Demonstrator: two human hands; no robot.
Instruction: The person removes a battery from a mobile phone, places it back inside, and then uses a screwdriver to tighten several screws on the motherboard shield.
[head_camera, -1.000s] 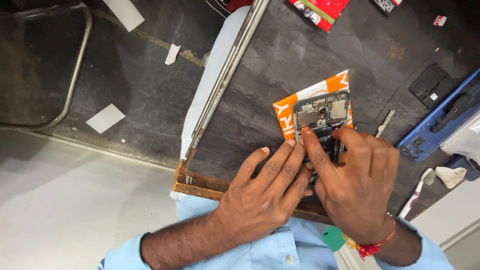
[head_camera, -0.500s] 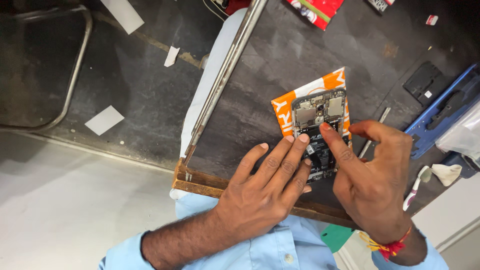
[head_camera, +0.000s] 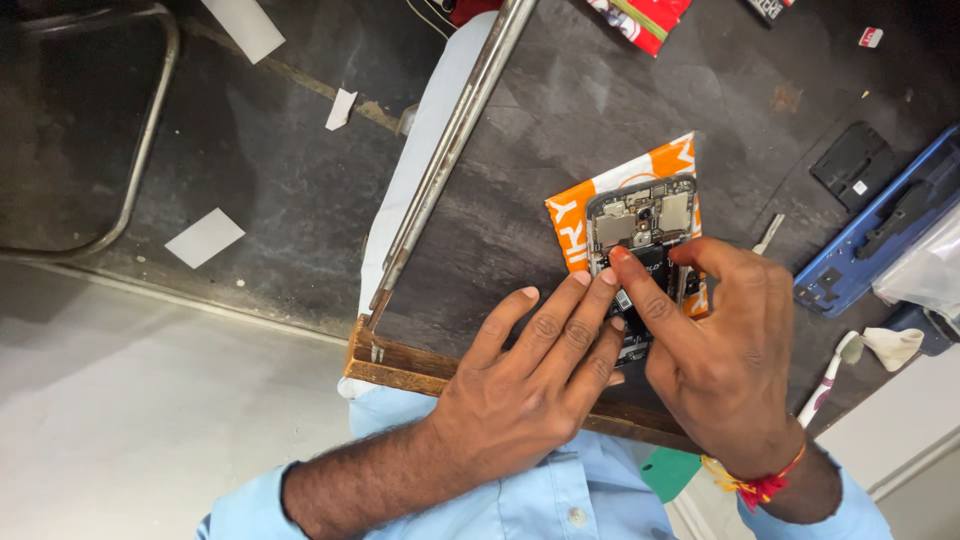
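An opened phone (head_camera: 645, 220) with its circuit board showing lies on an orange and white packet (head_camera: 572, 220) on the dark table (head_camera: 560, 110). My left hand (head_camera: 530, 385) rests flat beside it, fingertips pressing on the phone's lower edge. My right hand (head_camera: 720, 350) curls over the phone's lower half, index finger tip touching the board near its middle and thumb on the right side. The lower part of the phone is hidden under my fingers.
A blue tray (head_camera: 880, 240) with black parts sits at the right, a black cover (head_camera: 850, 160) beside it. A toothbrush (head_camera: 830, 375) and thin metal tool (head_camera: 768, 235) lie near my right hand. A red packet (head_camera: 640, 18) is at the top. The wooden table edge (head_camera: 400, 360) is near my chest.
My right hand has shifted over the phone, its index finger moving up onto the board. My left hand stays pressed on the phone's lower edge.
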